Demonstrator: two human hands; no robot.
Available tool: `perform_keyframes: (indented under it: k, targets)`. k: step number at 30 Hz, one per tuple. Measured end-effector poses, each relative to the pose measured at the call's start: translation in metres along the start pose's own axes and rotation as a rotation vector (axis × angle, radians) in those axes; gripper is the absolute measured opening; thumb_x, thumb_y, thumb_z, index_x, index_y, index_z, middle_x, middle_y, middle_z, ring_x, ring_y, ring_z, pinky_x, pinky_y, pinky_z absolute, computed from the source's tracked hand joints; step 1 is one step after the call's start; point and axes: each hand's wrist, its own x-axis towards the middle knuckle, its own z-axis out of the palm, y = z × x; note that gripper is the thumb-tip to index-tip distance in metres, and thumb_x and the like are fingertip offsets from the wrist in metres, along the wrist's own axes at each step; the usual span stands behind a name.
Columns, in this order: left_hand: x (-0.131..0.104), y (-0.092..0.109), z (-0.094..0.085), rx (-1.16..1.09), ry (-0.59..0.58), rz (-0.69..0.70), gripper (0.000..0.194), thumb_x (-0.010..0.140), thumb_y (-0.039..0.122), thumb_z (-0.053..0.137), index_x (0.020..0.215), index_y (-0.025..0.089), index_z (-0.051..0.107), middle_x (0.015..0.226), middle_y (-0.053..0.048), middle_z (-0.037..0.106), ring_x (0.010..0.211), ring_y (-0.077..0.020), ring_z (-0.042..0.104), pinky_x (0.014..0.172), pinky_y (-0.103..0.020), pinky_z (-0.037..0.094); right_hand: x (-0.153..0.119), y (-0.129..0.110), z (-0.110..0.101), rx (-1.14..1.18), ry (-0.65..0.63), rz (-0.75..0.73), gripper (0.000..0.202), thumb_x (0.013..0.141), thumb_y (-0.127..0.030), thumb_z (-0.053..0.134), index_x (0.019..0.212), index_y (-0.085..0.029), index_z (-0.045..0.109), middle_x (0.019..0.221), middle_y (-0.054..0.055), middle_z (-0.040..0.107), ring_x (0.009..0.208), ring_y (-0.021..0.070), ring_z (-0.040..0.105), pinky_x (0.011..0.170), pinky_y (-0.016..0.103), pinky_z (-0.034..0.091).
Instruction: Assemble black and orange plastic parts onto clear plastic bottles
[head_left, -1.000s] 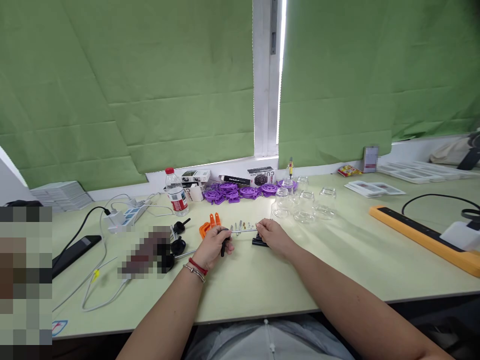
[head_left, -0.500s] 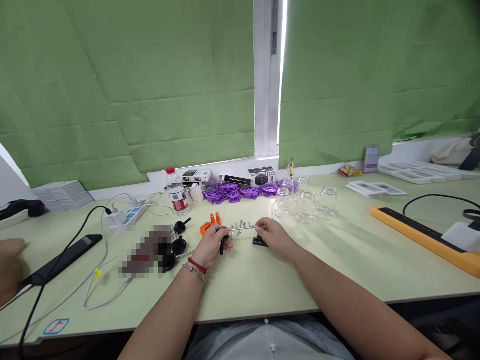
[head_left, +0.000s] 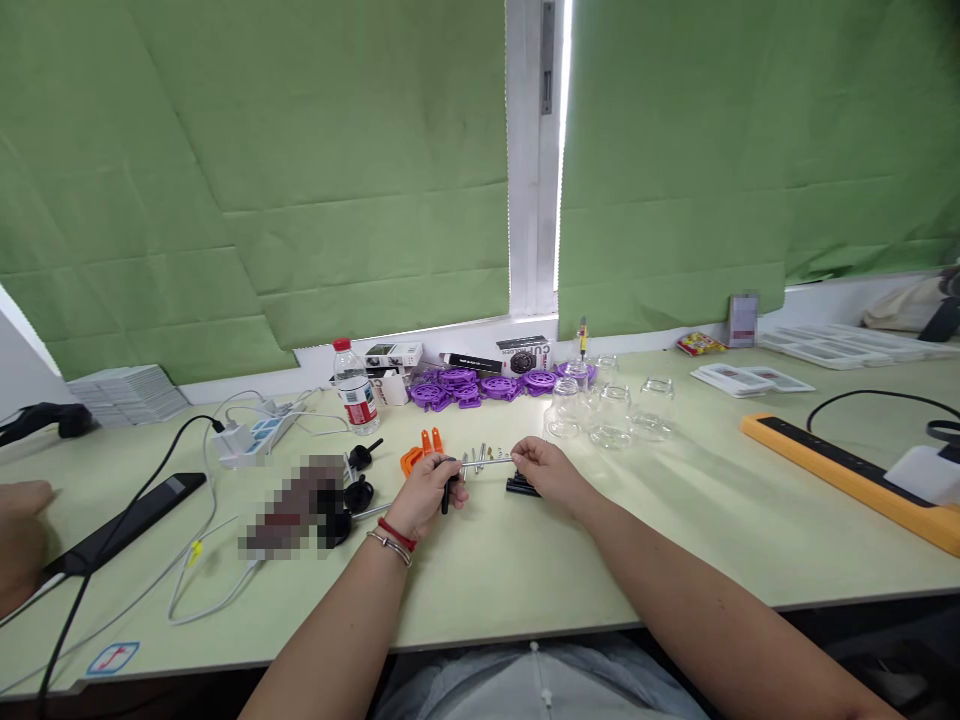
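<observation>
My left hand [head_left: 421,496] is closed around a black part [head_left: 446,496] whose short dark end points down below the fingers. A thin metal rod [head_left: 486,462] runs sideways from it. At the rod's other end, the thumb and fingers of my right hand [head_left: 547,470] pinch it. Black cylindrical pieces [head_left: 519,487] lie on the table just under my right hand, partly covered by it. Behind the rod are several small metal pins [head_left: 481,453]. Orange plastic pieces [head_left: 412,459] lie behind my left hand, and black round knobs [head_left: 358,492] with rods lie to its left.
Purple plastic parts [head_left: 499,386], boxes [head_left: 525,354] and a water bottle [head_left: 355,388] line the back. Clear glass cups [head_left: 613,415] stand at back right. A yellow-edged power strip [head_left: 847,480] lies right; cables and a black bar [head_left: 135,520] lie left, near another person's hand [head_left: 21,540].
Both hands keep the same hold on the rod and black part. The rod's position between them has shifted only slightly.
</observation>
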Motion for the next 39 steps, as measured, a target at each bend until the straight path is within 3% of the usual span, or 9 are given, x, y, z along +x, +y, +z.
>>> perform_keyframes:
  k: [3,7,16,22,28,39]
  targets:
    - [-0.0002,0.0000,0.0005,0.004,-0.005,0.004,0.020,0.071,0.028,0.061,0.077,0.017,0.046,0.065,0.001,0.058,0.045,-0.0103,0.055,0.042,-0.023,0.042,0.0000,0.0023,0.0002,-0.017,-0.023,0.005,0.027,0.078,-0.046,0.048,0.072,-0.020,0.051,0.060,-0.003,0.045,0.054,0.0114,0.039,0.053,0.023,0.032]
    - [-0.0012,0.0002,0.0012,0.007,-0.011,0.000,0.017,0.072,0.027,0.060,0.077,0.018,0.046,0.066,0.001,0.058,0.046,-0.0102,0.055,0.043,-0.023,0.041,0.0006,0.0033,-0.0002,-0.006,-0.054,0.044,0.040,0.083,-0.052,0.039,0.063,-0.019,0.047,0.056,-0.003,0.041,0.052,0.0109,0.037,0.052,0.024,0.032]
    - [-0.0014,0.0007,0.0017,0.013,-0.003,0.003,0.017,0.072,0.027,0.060,0.077,0.017,0.046,0.065,0.001,0.058,0.046,-0.0108,0.055,0.043,-0.023,0.041,-0.0002,0.0017,-0.0007,-0.003,-0.024,0.024,0.022,0.078,-0.042,0.049,0.074,-0.020,0.051,0.061,-0.003,0.045,0.055,0.0112,0.039,0.053,0.023,0.032]
    - [-0.0006,-0.0006,0.0011,0.013,-0.016,0.003,0.017,0.072,0.027,0.060,0.077,0.017,0.047,0.067,0.000,0.058,0.046,-0.0107,0.055,0.043,-0.023,0.041,0.0008,0.0039,-0.0011,-0.023,-0.056,0.023,0.037,0.084,-0.048,0.039,0.063,-0.018,0.046,0.057,-0.002,0.043,0.052,0.0107,0.037,0.052,0.024,0.032]
    - [-0.0013,0.0002,0.0004,0.031,-0.005,0.001,0.015,0.074,0.027,0.057,0.078,0.018,0.046,0.067,0.001,0.058,0.047,-0.0101,0.055,0.044,-0.023,0.042,-0.0004,0.0019,-0.0018,-0.002,-0.033,0.006,0.025,0.077,-0.045,0.050,0.077,-0.019,0.053,0.065,-0.002,0.049,0.056,0.0116,0.041,0.054,0.024,0.033]
    - [-0.0037,0.0032,0.0019,0.022,-0.005,0.003,0.016,0.073,0.028,0.058,0.076,0.017,0.046,0.067,0.000,0.058,0.046,-0.0099,0.054,0.043,-0.022,0.041,0.0015,0.0063,-0.0020,-0.048,-0.045,-0.024,0.029,0.079,-0.046,0.048,0.071,-0.019,0.053,0.061,-0.003,0.044,0.055,0.0107,0.036,0.052,0.023,0.030]
